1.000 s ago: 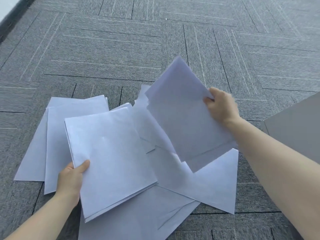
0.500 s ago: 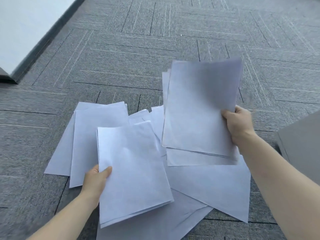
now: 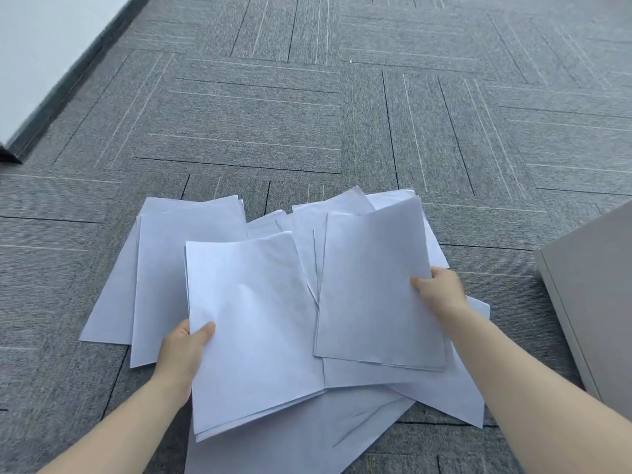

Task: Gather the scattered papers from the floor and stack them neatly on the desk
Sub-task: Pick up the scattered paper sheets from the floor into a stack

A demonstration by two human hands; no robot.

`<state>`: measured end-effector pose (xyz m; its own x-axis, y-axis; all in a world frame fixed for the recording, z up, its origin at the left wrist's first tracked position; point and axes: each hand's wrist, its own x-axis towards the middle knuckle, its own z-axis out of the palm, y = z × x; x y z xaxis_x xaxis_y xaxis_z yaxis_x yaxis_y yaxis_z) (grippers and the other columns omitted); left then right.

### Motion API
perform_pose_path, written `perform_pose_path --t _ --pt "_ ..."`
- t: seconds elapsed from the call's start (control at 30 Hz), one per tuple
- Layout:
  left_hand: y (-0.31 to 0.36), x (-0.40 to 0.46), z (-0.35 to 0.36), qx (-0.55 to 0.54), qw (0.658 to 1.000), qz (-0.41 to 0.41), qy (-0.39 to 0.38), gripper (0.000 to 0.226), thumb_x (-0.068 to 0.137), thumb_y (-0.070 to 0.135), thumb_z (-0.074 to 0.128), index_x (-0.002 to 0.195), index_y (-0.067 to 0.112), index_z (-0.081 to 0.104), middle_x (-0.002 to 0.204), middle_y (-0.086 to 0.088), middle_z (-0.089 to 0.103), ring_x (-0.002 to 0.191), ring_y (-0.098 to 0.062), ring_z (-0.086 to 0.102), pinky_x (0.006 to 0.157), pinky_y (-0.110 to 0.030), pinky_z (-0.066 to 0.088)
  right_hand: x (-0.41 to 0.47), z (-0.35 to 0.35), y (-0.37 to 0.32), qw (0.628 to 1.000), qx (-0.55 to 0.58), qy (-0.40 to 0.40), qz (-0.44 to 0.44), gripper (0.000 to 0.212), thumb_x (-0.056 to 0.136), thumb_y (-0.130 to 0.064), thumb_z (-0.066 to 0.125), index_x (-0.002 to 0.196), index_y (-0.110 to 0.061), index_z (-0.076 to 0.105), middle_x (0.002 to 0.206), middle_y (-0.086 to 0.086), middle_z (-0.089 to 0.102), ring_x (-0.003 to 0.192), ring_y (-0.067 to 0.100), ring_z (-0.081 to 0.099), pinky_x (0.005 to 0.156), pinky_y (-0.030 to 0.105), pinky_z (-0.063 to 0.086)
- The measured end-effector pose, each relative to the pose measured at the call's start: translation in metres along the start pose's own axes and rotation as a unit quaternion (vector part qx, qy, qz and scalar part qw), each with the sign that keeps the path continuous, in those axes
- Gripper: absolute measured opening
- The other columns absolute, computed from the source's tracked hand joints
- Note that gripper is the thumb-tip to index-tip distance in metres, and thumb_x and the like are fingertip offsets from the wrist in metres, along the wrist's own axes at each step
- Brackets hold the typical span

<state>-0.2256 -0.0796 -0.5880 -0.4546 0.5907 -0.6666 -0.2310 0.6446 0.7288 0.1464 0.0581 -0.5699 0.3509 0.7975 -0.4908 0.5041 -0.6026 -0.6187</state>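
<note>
White paper sheets lie scattered and overlapping on the grey carpet. My left hand (image 3: 184,350) grips the left edge of a thin stack of sheets (image 3: 253,330), thumb on top. My right hand (image 3: 439,290) holds the right edge of another small bundle of sheets (image 3: 372,289), which lies low over the pile beside the left stack. Loose sheets (image 3: 171,254) remain on the floor at the left, and more loose sheets (image 3: 455,395) spread under both held bundles toward the lower right.
A grey flat-sided cabinet or desk panel (image 3: 595,302) stands at the right edge. A white wall with a dark skirting board (image 3: 68,80) runs along the upper left. Grey carpet tiles (image 3: 307,114) stretch beyond the papers.
My right hand has lowered its bundle from a raised, tilted position down flat over the pile, next to the left stack. The left hand keeps its grip. The view has shifted slightly.
</note>
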Motion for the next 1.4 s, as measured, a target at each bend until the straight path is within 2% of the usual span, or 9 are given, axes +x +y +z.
perform_pose_path --t 0.2,0.4,0.6,0.7,0.87,1.0,1.13,1.23,1.4 --pt "0.003 -0.002 0.003 -0.002 1.0 0.001 0.006 0.007 0.094 0.013 0.058 0.095 0.017 0.065 0.097 -0.009 0.071 0.09 -0.033 0.068 0.084 -0.051 0.054 0.0 0.0 -0.003 0.995 -0.059 0.061 -0.055 0.01 0.083 -0.007 0.047 0.078 -0.004 0.056 0.07 0.008 0.055 0.063 0.028 0.047 0.056 0.033 0.035" --pt "0.0 0.007 -0.004 0.005 0.998 0.008 0.056 0.007 0.092 0.015 0.061 0.09 0.02 0.065 0.104 -0.012 0.071 0.095 -0.035 0.067 0.088 -0.055 0.053 0.003 -0.002 0.0 0.988 0.111 0.106 -0.025 0.015 0.083 -0.004 0.05 0.069 -0.006 0.051 0.065 0.004 0.049 0.066 0.02 0.042 0.06 0.032 0.031" --pt "-0.001 0.007 0.002 -0.008 1.0 -0.009 0.018 0.006 0.095 0.013 0.058 0.096 0.014 0.063 0.099 -0.011 0.07 0.09 -0.034 0.067 0.081 -0.046 0.054 -0.002 0.011 -0.008 0.926 0.375 -0.006 0.033 0.024 0.091 0.006 0.055 0.087 -0.016 0.065 0.087 0.004 0.071 0.085 0.027 0.065 0.087 0.043 0.053" --pt "-0.001 0.008 0.008 -0.005 1.0 -0.023 -0.011 0.014 0.096 0.015 0.056 0.108 0.01 0.062 0.104 -0.014 0.071 0.093 -0.035 0.068 0.085 -0.052 0.054 -0.008 0.019 -0.013 0.899 0.428 -0.068 0.066 0.021 0.093 0.004 0.054 0.096 -0.015 0.064 0.081 0.003 0.076 0.074 0.025 0.07 0.08 0.045 0.058" --pt "0.001 0.002 0.012 0.007 1.0 -0.004 -0.015 0.014 0.097 0.011 0.053 0.106 0.014 0.063 0.098 -0.01 0.071 0.089 -0.033 0.068 0.079 -0.045 0.054 -0.011 0.027 -0.013 0.865 0.484 -0.094 0.092 0.034 0.094 0.002 0.054 0.125 -0.011 0.055 0.108 0.007 0.073 0.08 0.024 0.072 0.082 0.052 0.058" --pt "0.002 0.005 0.006 0.016 0.999 0.015 0.028 0.014 0.095 0.008 0.054 0.092 0.018 0.064 0.095 -0.01 0.069 0.083 -0.031 0.066 0.079 -0.045 0.054 -0.009 0.015 -0.008 0.92 0.383 -0.026 0.072 0.022 0.093 0.002 0.057 0.107 -0.013 0.052 0.094 0.004 0.068 0.077 0.02 0.062 0.09 0.041 0.051" --pt "0.002 0.008 0.003 0.021 0.999 0.02 0.044 0.013 0.093 0.009 0.055 0.096 0.015 0.067 0.096 -0.009 0.07 0.086 -0.032 0.065 0.087 -0.051 0.053 -0.002 0.009 0.001 0.976 0.214 0.013 0.042 0.018 0.08 -0.014 0.068 0.095 -0.006 0.068 0.099 0.013 0.074 0.084 0.03 0.069 0.092 0.05 0.055" --pt "0.0 0.01 0.002 0.027 0.998 0.023 0.047 0.013 0.093 0.01 0.055 0.092 0.017 0.066 0.097 -0.01 0.069 0.088 -0.033 0.065 0.088 -0.052 0.053 0.002 0.008 0.009 0.993 0.115 0.022 0.028 0.018 0.075 -0.027 0.065 0.084 -0.011 0.066 0.088 0.007 0.073 0.087 0.033 0.07 0.085 0.05 0.057" --pt "-0.001 0.012 0.001 0.024 0.998 0.027 0.044 0.011 0.094 0.011 0.055 0.097 0.016 0.065 0.095 -0.006 0.069 0.086 -0.031 0.065 0.085 -0.047 0.053 -0.001 0.003 0.009 0.998 0.023 0.056 -0.02 0.013 0.083 -0.013 0.053 0.07 -0.013 0.054 0.07 0.001 0.059 0.068 0.029 0.052 0.063 0.033 0.039"
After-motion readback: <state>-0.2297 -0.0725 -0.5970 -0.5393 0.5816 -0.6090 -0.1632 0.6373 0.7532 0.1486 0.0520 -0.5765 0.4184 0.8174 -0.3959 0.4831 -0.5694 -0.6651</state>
